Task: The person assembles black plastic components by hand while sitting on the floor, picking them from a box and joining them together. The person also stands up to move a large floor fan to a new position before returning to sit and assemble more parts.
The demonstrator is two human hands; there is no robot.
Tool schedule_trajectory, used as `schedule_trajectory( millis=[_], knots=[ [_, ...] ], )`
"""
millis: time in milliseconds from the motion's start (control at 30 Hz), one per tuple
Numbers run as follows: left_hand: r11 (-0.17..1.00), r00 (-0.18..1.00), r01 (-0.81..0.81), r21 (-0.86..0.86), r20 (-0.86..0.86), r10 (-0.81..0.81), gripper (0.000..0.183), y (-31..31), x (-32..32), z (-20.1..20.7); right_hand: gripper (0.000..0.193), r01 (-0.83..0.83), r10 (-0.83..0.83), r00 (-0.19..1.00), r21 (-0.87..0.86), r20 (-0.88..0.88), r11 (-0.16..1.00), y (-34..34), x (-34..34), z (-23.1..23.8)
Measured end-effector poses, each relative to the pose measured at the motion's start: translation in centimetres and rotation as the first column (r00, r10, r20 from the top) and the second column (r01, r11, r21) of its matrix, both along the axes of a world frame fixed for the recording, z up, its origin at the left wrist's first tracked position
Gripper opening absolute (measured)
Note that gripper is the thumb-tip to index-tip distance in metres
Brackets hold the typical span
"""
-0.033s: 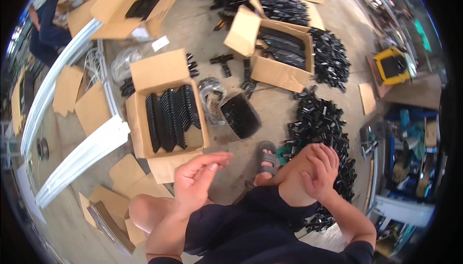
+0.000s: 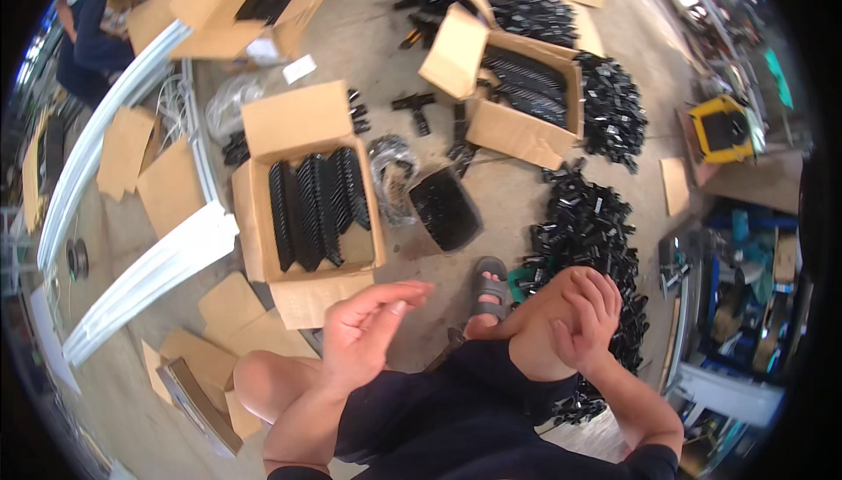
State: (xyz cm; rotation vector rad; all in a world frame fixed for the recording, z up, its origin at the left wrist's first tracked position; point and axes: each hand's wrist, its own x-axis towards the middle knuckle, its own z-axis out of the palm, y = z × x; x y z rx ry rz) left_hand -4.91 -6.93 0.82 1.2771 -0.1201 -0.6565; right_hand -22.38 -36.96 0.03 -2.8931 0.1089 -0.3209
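While the left grip (image 2: pixel 367 338) hangs near the near right corner of an open cardboard box (image 2: pixel 253 233), its fingers are half curled and nothing shows in it. The right grip (image 2: pixel 586 320) is likewise slack and empty, bent fingers over the right knee (image 2: pixel 539 335), beside a heap of black parts (image 2: pixel 583 217); whether it touches the knee I cannot tell. The box stands on the floor (image 2: pixel 513 186), its long axis running away from the person, the far end leaning slightly left. Inside, rows of black pieces (image 2: pixel 307 213) point the same way, from far edge toward near edge; the right-hand row stops short, baring brown cardboard at the near right corner. The rows look dark, glossy and finely toothed. The box's far flap stands outward, and its near flap folds toward the person. The heap's parts lie jumbled, pointing every way.
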Motion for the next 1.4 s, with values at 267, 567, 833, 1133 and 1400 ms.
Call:
schedule_trajectory(
  millis=[267, 567, 833, 1133, 1400],
  knots=[
    [0.93, 0.969, 0.214, 0.3, 0.056, -0.242, 0.016, -0.2, 3.2, -3.9, 0.033, 0.01, -0.023, 0.962, -0.049, -0.273, 0.999, -1.7, 4.9, -1.7],
    [0.977, 0.92, 0.011, 0.211, 0.381, -0.093, 0.01, -0.9, 5.1, -2.3, 0.032, -0.057, 0.044, 0.961, -0.04, -0.274, 0.998, -1.6, 8.5, -1.7],
    [0.94, 0.808, 0.034, 0.34, 0.544, -0.226, 0.02, -0.6, 2.4, -1.5, 0.028, 0.01, -0.012, 0.997, -0.032, -0.07, 0.999, 0.8, 3.2, 0.2],
    [0.892, 0.78, 0.025, 0.452, 0.549, -0.3, 0.019, -7.7, 0.2, -0.1, 0.036, 0.114, -0.155, 0.943, 0.153, 0.295, 0.982, -2.0, -1.7, 0.4],
    [0.741, 0.702, 0.256, 0.621, 0.408, -0.584, 0.027, -9.0, -1.3, -1.1, 0.027, 0.15, -0.355, 0.709, 0.362, 0.609, 0.92, -2.3, -9.6, 0.5]
  ],
)
